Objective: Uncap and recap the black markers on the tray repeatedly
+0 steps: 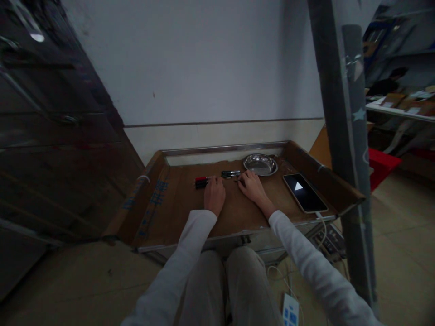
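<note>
My left hand [215, 194] rests low over the cardboard surface, its fingers closed on the right ends of a few red and black pens [201, 182]. Those pens lie side by side and point left. Between my hands, slightly farther back, is a small group of dark pens [230, 174]. My right hand [251, 184] is bent with its fingertips together, just in front of a shiny round metal dish [260, 164]. Something thin and dark shows at those fingertips, too small to name.
A phone [305, 194] with a white cable lies on the right of the cardboard-lined table [183, 208]. Raised cardboard edges flank it. A grey post [353, 136] stands at the right, a wall behind. Beneath is a power strip [328, 240]. Another person [389, 83] is far right.
</note>
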`<state>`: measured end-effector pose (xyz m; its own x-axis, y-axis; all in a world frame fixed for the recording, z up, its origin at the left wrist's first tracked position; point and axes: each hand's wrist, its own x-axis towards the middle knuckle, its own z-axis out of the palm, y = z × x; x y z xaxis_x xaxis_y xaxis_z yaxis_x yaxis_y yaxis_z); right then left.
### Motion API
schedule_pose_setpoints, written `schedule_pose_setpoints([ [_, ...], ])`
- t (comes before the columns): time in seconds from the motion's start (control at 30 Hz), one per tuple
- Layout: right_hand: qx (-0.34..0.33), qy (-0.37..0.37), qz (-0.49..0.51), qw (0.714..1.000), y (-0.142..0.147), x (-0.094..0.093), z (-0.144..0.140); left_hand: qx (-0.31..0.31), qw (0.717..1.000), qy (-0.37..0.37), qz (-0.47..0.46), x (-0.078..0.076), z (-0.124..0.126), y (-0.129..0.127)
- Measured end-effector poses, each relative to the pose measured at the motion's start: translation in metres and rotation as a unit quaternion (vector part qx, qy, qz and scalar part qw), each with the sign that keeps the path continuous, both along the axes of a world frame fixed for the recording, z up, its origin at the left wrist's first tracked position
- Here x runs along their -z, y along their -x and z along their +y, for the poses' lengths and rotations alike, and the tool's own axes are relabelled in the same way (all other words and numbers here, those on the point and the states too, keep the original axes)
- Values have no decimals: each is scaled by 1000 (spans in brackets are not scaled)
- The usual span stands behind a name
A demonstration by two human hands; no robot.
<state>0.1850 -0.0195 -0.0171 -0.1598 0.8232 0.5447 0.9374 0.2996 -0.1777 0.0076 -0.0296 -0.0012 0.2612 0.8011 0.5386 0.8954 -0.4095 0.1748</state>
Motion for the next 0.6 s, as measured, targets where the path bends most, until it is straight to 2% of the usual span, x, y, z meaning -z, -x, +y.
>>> schedule_pose_setpoints([
  [0.13,1,3,15,1000,1,0,1,34,998,24,45,0,5,-12],
  [0.37,5,5,15,1000,1,-1,1,9,998,13,53,3,20,-22],
  [0.6,11,12,-4,1000,0,-1,-1,24,999,2,47,1,19,-21],
])
